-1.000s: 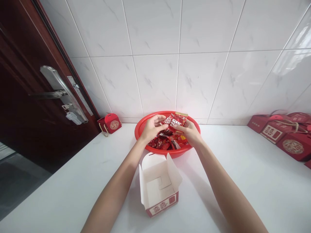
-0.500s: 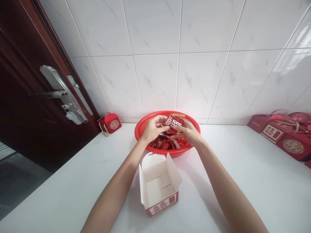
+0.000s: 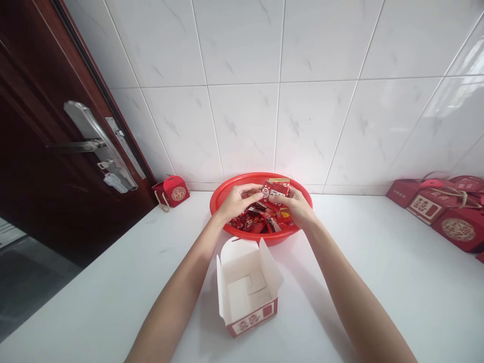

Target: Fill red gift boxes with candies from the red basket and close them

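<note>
Loads of open bench (image 3: 355, 232) right of the right forearm (image 3: 340, 272), up to the pile of red boxes (image 3: 446, 206) that blocks the far right. Decent room left of the left forearm (image 3: 177, 282) too, just mind the small red box (image 3: 174, 192) near the door (image 3: 41, 126).

Middle's cramped tho: the open box (image 3: 249, 297) sits between the forearms, flaps up, so go in from above. There's a strip of bench to its right. Left hand (image 3: 235, 202), right hand (image 3: 298, 205) and a red packet (image 3: 279, 190) block the basket (image 3: 217, 199) from above, with the wall (image 3: 245, 126) right behind.
</note>
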`<action>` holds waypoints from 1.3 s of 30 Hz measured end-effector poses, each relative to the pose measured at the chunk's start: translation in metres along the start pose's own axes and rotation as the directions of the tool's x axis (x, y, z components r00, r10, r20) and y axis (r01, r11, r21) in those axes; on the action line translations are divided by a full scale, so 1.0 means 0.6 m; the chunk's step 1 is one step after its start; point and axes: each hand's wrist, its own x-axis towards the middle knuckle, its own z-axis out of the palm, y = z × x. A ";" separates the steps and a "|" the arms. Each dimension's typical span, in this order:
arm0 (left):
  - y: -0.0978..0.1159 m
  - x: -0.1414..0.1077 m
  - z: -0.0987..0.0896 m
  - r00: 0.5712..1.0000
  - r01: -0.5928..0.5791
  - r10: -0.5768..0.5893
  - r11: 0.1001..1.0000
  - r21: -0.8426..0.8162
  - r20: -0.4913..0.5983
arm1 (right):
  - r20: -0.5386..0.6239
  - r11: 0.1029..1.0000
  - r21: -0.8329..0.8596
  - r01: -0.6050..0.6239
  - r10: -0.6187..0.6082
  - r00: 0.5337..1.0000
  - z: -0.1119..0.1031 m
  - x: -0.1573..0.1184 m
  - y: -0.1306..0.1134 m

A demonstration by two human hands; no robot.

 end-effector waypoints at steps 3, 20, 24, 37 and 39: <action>-0.002 0.001 -0.023 0.998 0.064 -0.060 0.984 0.165 -0.031 | -0.026 1.000 0.008 -0.009 0.010 1.000 0.003 -0.002 -0.003; -0.029 0.020 -0.019 0.692 0.177 -0.677 0.495 0.850 0.250 | -0.041 1.000 0.025 -0.018 0.020 0.999 0.005 0.000 -0.002; -0.036 0.036 -0.017 0.674 0.134 -0.705 0.409 0.903 0.219 | -0.026 1.000 0.022 -0.012 0.012 1.000 0.007 0.000 -0.003; -0.076 0.051 -0.026 0.790 0.248 -0.584 0.581 0.776 0.185 | -0.009 0.999 0.017 0.031 -0.031 0.999 0.003 0.004 0.005; -0.066 0.044 -0.037 0.828 0.273 -0.524 0.687 0.674 0.199 | -0.012 1.000 0.007 0.028 -0.028 1.000 0.005 0.003 0.003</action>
